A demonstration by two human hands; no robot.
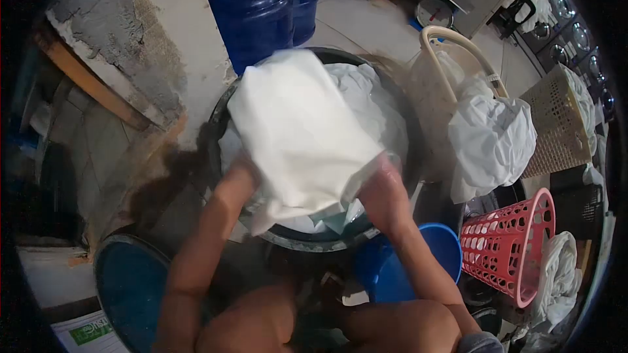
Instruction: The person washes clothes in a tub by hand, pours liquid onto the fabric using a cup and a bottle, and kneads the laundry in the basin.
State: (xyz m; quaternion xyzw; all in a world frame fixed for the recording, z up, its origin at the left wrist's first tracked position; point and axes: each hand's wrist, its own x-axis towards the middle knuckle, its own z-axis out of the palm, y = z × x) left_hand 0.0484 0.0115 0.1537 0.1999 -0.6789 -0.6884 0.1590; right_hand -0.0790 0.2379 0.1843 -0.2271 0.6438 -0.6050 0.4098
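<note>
Here, the tub sits mid-frame; over it, the cloth reaches up-frame from between the right hand, grasping its lower-right edge, and the left hand, whose hidden fingers leave its grip unclear.

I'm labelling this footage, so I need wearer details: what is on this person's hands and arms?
The left hand and right hand are bare, with no gloves, watch or bracelet showing. Greyish cloth near the right elbow is probably a sleeve edge. Blur and cover leave any rings unclear.
</note>
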